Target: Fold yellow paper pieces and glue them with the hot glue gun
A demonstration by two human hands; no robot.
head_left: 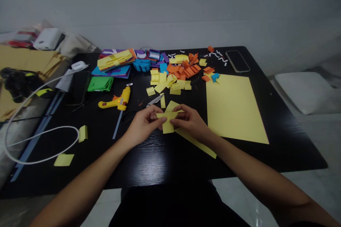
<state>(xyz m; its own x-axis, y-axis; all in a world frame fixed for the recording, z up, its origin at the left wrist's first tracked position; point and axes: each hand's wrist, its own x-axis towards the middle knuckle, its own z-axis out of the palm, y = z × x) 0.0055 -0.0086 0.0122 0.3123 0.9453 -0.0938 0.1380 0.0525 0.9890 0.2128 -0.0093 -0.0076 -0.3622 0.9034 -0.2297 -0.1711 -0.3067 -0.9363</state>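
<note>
Near the middle of the black table, my left hand (147, 121) and my right hand (192, 122) pinch a small yellow paper piece (168, 125) from either side. Its folded flaps spread out at the top, and both thumbs press on its front. Below my right hand a long yellow paper strip (198, 144) lies slantwise on the table, partly covered by the hand. Just beyond my left hand are scissors (155, 100), their handles partly hidden, with a small yellow slip (162, 101) beside the blades.
Folded yellow and orange paper pieces (183, 72) are heaped at the back. A yellow glue gun (118, 101) lies left of the scissors, a yellow sheet (234, 110) to the right. A phone (237, 61) rests back right; a white cable (42, 159) loops at left.
</note>
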